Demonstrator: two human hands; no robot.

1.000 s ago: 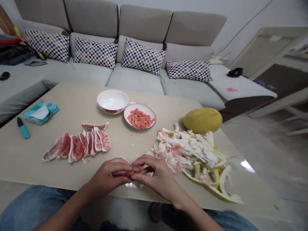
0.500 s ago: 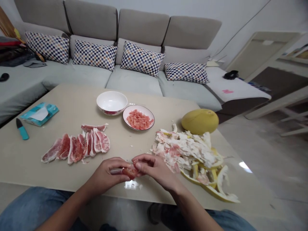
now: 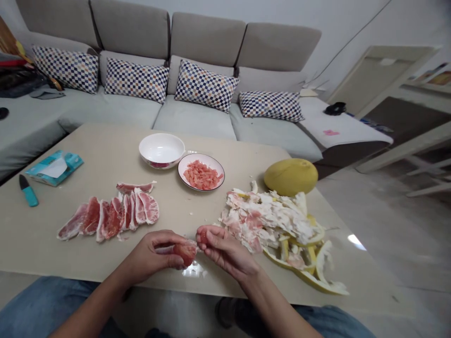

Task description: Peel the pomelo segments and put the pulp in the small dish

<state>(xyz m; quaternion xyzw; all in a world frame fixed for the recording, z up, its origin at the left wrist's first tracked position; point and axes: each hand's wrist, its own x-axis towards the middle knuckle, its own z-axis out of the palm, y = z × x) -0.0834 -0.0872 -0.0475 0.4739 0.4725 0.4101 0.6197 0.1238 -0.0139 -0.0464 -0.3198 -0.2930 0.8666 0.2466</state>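
Observation:
Near the table's front edge, my left hand (image 3: 157, 256) is closed around a partly peeled pomelo segment (image 3: 185, 252), its red flesh showing at the fingertips. Just to its right, my right hand (image 3: 223, 249) pinches a small piece of pomelo flesh (image 3: 204, 235) between thumb and fingers. Several pomelo segments (image 3: 114, 218) lie in a row at the left, some with pale membrane still on. Beyond my hands, a dark-rimmed plate (image 3: 182, 180) holds a heap of peeled pomelo flesh (image 3: 203, 175). To the right spreads a pile of white membrane scraps (image 3: 269, 218) on yellow rind (image 3: 310, 279).
A whole yellow pomelo (image 3: 291, 177) sits behind the scraps. Beside the plate stands a white bowl (image 3: 161, 149). A teal-handled knife (image 3: 28, 191) and a blue tissue pack (image 3: 54, 167) lie at the table's left. Behind the table is a sofa (image 3: 195, 119) with checkered cushions.
My right hand has drawn slightly away from the segment and turned more palm-up, with a bit of flesh in its fingers. More of the segment in my left hand now shows.

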